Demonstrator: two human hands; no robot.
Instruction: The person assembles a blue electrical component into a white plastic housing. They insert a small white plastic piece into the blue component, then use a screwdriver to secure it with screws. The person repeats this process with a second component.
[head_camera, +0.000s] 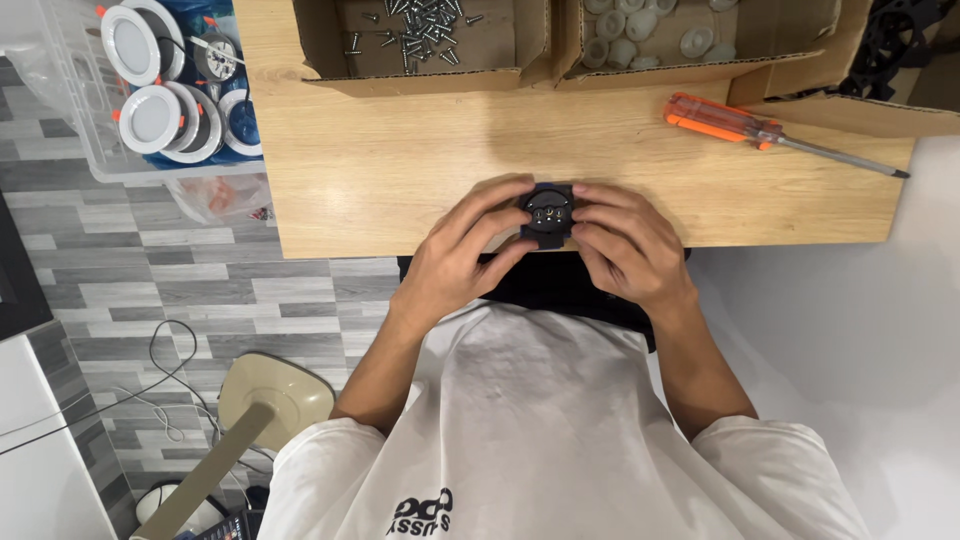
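Both hands, left hand (462, 250) and right hand (622, 243), clamp a small dark round part (548, 212) at the wooden table's (400, 170) near edge (two open cardboard boxes (330, 45) sit behind).

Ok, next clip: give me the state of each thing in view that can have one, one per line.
Left hand: gripping the small dark part's left side.
Right hand: gripping its right side.
Small dark part: held at the table edge, round face up.
Screwdriver: lying flat on the wooden table, untouched.
Screw box: open, screws loose inside.
Cap box: open, pale round pieces inside.
Clear bin: open, round lamps stacked.
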